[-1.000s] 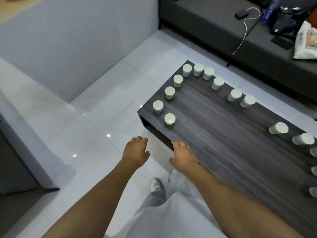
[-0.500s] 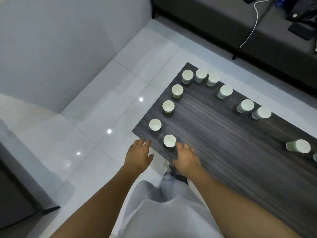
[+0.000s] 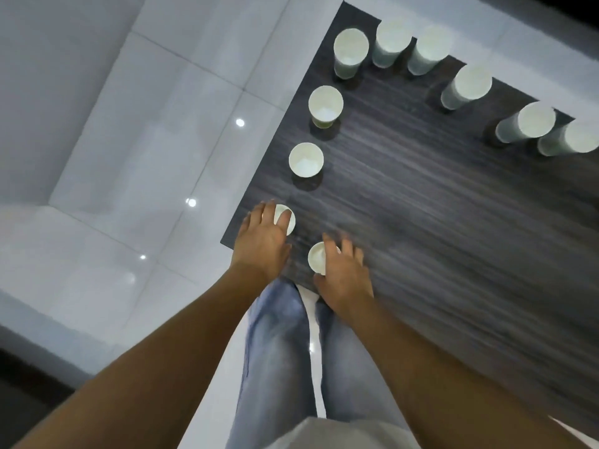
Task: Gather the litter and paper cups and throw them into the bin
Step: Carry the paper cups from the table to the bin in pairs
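Hands [image 3: 259,241] forward, over dark table [image 3: 437,222].

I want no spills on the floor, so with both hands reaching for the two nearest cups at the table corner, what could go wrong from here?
The cup under the left hand stands right by the dark table's corner edge; a nudge could tip this corner cup onto the tiled floor. The right hand comes over the near cup, which could topple. Whether either holds liquid cannot be told.
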The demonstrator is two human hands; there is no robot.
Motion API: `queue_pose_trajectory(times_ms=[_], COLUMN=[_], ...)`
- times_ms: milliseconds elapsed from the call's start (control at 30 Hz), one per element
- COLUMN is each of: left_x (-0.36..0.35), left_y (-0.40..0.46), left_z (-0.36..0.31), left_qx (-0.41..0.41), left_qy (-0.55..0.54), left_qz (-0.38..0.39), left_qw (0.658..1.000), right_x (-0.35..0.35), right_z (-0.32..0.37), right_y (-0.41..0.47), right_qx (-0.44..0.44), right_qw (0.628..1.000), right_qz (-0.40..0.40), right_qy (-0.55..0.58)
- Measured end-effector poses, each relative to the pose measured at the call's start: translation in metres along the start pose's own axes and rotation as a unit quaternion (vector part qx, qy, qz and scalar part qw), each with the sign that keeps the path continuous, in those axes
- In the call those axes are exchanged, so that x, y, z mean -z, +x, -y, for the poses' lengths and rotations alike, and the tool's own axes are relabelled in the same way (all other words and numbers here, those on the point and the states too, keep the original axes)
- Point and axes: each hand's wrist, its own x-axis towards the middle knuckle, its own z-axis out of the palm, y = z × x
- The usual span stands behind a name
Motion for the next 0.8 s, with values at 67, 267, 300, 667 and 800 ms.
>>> queue_pose_trajectory(times_ms=[67,267,300,667,800], left_x=[-0.013,-0.036,-0.038,0.001,0.053], left_y=[0.016,0.043,0.045,0.036,0.019], left_z=[0.006,0.014,0.015,0.018,-0.002], left_qx=[-0.018,-0.066,-0.070,-0.130,-0.189], left_qy=[0.020,0.059,0.065,0.094,0.098], left_qz=[0.021,0.070,0.074,0.105,0.102], left_qw=[0.999,0.994,0.993,0.981,0.972], right_x=[-0.011,-0.035,-0.038,-0.010,0.027], right_z=[0.002,0.012,0.015,0.029,0.037], right_y=[0.014,0.028,0.029,0.005,-0.032], right_qx=[-0.012,-0.048,-0.056,-0.093,-0.127], right_qw=[1.000,0.998,0.998,0.990,0.982], right_qz=[0.002,0.011,0.005,-0.018,-0.044], right_qy=[0.007,0.029,0.034,0.105,0.134])
